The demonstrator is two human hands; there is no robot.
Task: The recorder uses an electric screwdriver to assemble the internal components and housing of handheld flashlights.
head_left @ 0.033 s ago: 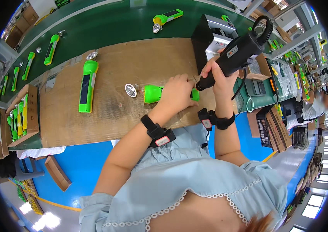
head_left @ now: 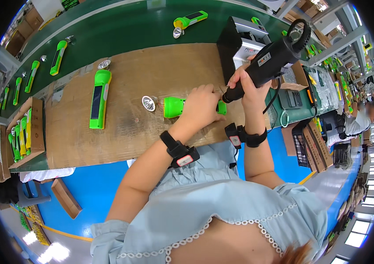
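My left hand (head_left: pixel 201 104) is closed over a green flashlight (head_left: pixel 173 108) lying on the cardboard sheet, pressing it down. Its silver reflector (head_left: pixel 149 104) hangs out loose at the left end, on thin wires. In my right hand (head_left: pixel 253 90) is a black electric screwdriver (head_left: pixel 271 64), held at a slant. The tip of this screwdriver meets the flashlight's right end, beside my left fingers; the bit and any screw there are hidden. Further left, a second green flashlight (head_left: pixel 99 100) lies lengthwise with its reflector (head_left: pixel 104 64) out at the top.
A black and silver machine (head_left: pixel 231 55) stands behind my right hand. Several flashlights lie along the green belt (head_left: pixel 129 28). A carton (head_left: pixel 38 125) at the left holds more of them. At the right are a small parts box (head_left: pixel 302 78), a cable and a dark scale-like device (head_left: pixel 291 99).
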